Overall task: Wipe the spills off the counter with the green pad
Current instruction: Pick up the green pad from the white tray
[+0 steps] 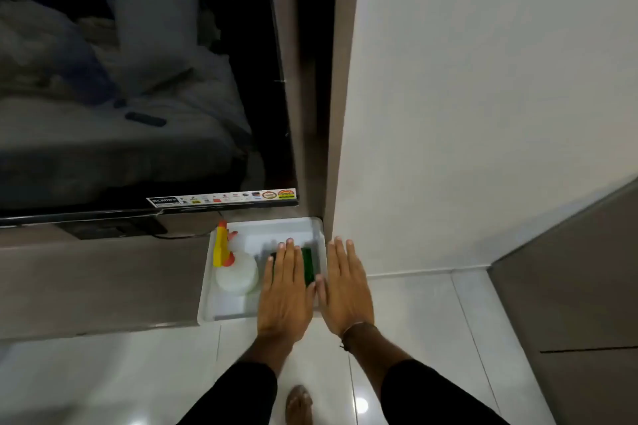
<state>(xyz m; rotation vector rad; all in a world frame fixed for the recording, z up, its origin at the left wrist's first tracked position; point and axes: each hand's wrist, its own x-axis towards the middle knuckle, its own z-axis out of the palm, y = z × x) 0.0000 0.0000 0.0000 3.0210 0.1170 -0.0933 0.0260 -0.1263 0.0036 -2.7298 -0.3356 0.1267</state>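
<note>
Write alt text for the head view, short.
Two bare hands, left hand and right hand, stretch flat over a white plastic tray on a brown counter; the tray holds a dark green scrubbing pad and a translucent spray bottle with yellow trigger.

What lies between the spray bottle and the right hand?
In the head view, the left hand lies flat between the spray bottle and the right hand, partly covering the green pad in the white tray.

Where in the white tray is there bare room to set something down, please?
Bare floor shows along the white tray's far wall, behind the green pad, and near the front rim below the spray bottle. The middle is crowded: bottle, pad and left hand.
</note>
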